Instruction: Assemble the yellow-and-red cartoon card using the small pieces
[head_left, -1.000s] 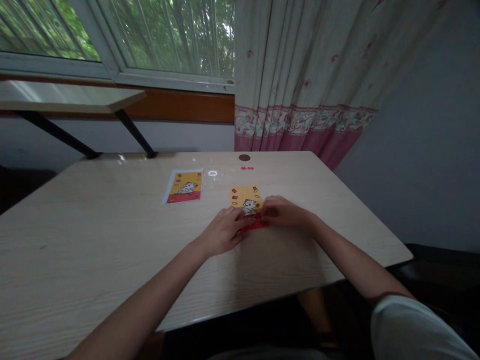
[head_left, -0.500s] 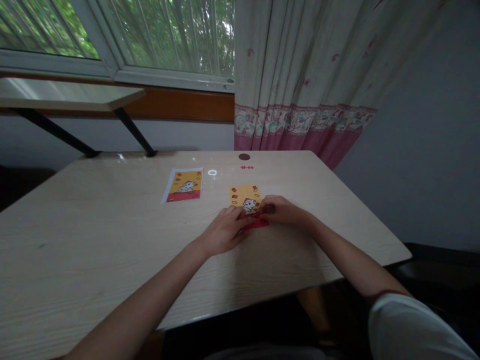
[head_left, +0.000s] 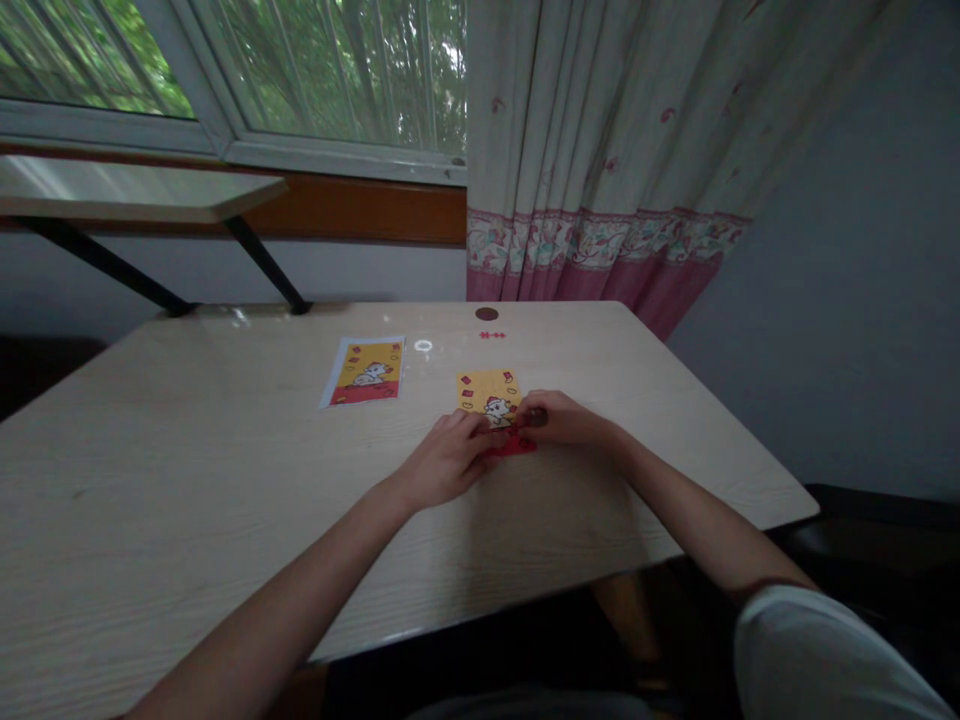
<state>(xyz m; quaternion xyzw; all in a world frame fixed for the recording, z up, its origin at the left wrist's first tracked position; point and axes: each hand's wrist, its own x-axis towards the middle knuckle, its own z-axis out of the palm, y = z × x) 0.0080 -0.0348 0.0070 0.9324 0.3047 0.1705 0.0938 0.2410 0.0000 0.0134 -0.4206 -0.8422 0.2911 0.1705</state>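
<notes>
A small yellow and red puzzle picture [head_left: 489, 393] with a white cartoon animal lies on the pale wooden table [head_left: 225, 480]. My left hand [head_left: 448, 457] rests at its lower left edge, fingers curled onto the red bottom strip. My right hand [head_left: 561, 419] is at its right edge, fingers pinched together on the puzzle's side; what they grip is too small to name. The lower part of the picture is hidden under both hands.
A matching picture card [head_left: 365, 371] in a clear sleeve lies further left. A small ring [head_left: 423, 346], a dark round hole cap [head_left: 487, 314] and tiny red bits [head_left: 492, 335] sit near the far edge. A curtain [head_left: 600, 150], window and wall shelf [head_left: 127, 195] stand behind.
Both hands stay at the puzzle; my right hand's fingers have shifted slightly left along its edge. The view has drifted a little.
</notes>
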